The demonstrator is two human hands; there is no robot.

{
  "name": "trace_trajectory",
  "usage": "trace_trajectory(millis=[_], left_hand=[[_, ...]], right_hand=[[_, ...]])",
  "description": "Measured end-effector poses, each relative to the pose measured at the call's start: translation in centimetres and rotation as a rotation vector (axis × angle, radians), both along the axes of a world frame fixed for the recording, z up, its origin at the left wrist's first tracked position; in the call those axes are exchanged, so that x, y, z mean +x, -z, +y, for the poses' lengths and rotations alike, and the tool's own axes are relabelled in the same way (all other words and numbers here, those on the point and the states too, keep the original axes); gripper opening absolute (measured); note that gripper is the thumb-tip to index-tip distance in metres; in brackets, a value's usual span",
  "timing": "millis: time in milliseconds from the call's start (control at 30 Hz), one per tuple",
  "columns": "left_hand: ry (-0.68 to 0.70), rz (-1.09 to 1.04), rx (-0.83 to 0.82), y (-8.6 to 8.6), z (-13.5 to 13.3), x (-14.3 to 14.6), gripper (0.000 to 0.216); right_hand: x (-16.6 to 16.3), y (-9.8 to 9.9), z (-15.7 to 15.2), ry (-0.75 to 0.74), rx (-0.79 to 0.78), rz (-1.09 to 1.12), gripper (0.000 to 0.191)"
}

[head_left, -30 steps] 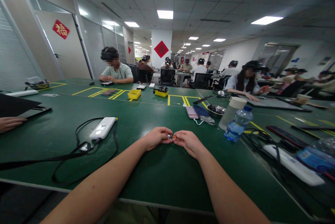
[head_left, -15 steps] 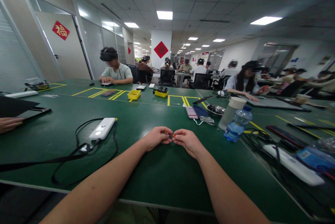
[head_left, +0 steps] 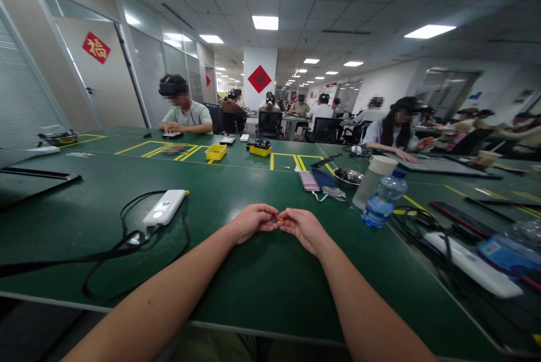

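Over the middle of the green table (head_left: 266, 288), my left hand (head_left: 252, 223) and my right hand (head_left: 303, 229) meet almost fingertip to fingertip. Between the thumb and fingers of my left hand is a small dark red piece (head_left: 274, 217). My right hand pinches a small orange piece (head_left: 282, 218). Both pieces are too small for me to tell their kind, and fingers partly cover them. I cannot tell whether the two pieces touch.
A white power bank (head_left: 165, 207) with black cables lies left. To the right stand a blue-capped water bottle (head_left: 384, 199), a pale tumbler (head_left: 373, 181) and a metal bowl (head_left: 348, 177). Yellow trays (head_left: 216, 152) sit farther back. Co-workers sit across the table.
My hands stay nearly in place; the red piece in my left fingers shows more clearly now. At the far left, another person's hand has gone from view and the dark panel there has shifted.
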State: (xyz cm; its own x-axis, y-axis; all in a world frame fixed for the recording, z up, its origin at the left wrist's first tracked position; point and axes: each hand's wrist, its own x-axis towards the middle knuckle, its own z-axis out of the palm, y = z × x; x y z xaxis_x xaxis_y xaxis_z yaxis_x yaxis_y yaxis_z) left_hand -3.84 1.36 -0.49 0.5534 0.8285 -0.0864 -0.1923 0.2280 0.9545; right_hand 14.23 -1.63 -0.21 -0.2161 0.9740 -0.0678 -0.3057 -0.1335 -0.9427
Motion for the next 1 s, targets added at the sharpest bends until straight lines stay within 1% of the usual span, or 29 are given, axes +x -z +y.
trace_trajectory(millis=[200, 367, 467, 600, 700, 767, 867, 1000], left_hand=[[-0.011, 0.006, -0.002, -0.5, -0.3, 0.1, 0.029], [-0.019, 0.013, 0.022, -0.4, -0.3, 0.1, 0.028], [-0.006, 0.033, 0.051, -0.3, -0.3, 0.0, 0.028], [0.007, 0.089, 0.136, -0.1, -0.4, 0.1, 0.027], [-0.026, 0.15, 0.24, 0.2, -0.4, 0.3, 0.024], [-0.037, 0.178, 0.277, 0.4, -0.4, 0.4, 0.023], [-0.016, 0.183, 0.266, 0.3, -0.5, 0.4, 0.024], [-0.025, 0.118, 0.191, -0.1, -0.6, 0.4, 0.025]], right_hand=[[0.0, 0.0, 0.1, 0.0, 0.006, 0.009, 0.023], [0.0, -0.1, 0.0, -0.003, 0.012, 0.01, 0.018], [0.0, 0.1, 0.0, -0.008, 0.015, -0.017, 0.015], [0.1, 0.7, 0.2, 0.014, 0.02, -0.089, 0.014], [0.1, 0.9, 0.2, 0.021, 0.02, -0.133, 0.016], [0.0, 0.8, 0.1, 0.015, 0.023, -0.147, 0.017], [0.0, 0.6, -0.1, -0.003, 0.037, -0.154, 0.018], [-0.1, 0.5, -0.3, -0.039, 0.076, -0.141, 0.02]])
